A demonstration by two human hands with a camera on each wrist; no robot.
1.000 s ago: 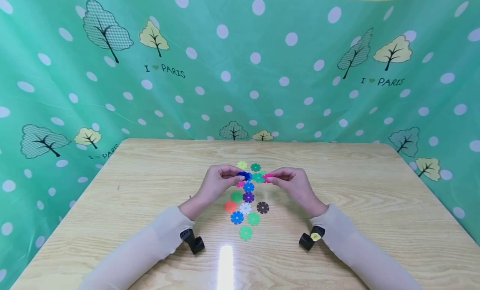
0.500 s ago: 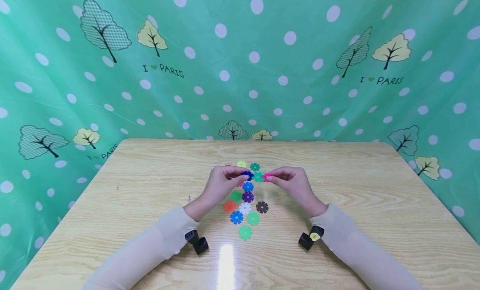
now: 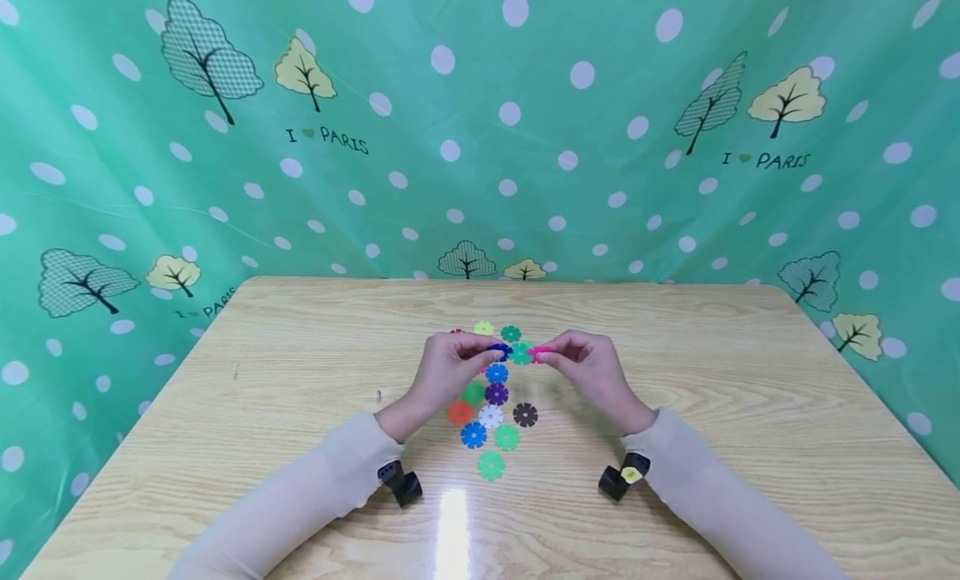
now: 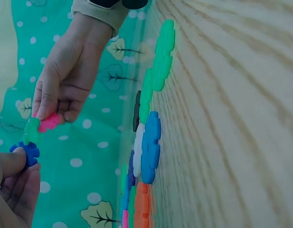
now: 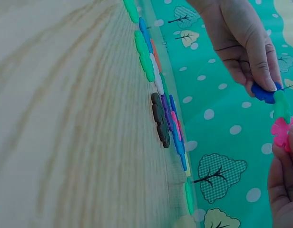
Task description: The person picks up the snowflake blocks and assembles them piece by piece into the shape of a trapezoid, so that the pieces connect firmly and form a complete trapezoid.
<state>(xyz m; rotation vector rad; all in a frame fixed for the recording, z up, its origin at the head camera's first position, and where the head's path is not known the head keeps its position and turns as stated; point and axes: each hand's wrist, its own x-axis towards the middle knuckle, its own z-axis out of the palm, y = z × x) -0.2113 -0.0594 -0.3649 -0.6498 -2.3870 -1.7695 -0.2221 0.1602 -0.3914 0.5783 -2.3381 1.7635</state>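
My left hand (image 3: 448, 367) pinches a dark blue notched plastic disc (image 4: 30, 155) between thumb and fingers. Facing it, my right hand (image 3: 589, 365) pinches a pink notched disc (image 5: 281, 132). Between these two sits a green disc (image 3: 520, 352), set at an angle to them; it is joined to the pink one and touches the blue one's edge. Whether the blue disc's slot is fully seated in the green cannot be told. Both wrist views show the three pieces in a row, held above the table.
Several loose notched discs lie flat on the wooden table (image 3: 300, 347) below the hands: a blue one (image 3: 473, 435), a white one (image 3: 491, 416), a brown one (image 3: 526, 414), an orange one (image 3: 461, 412) and others. A green patterned cloth (image 3: 420, 147) hangs behind.
My left hand has moved right with the dark blue disc, bringing it against the green one. A red disc has come into sight behind that hand. My right hand has barely shifted.
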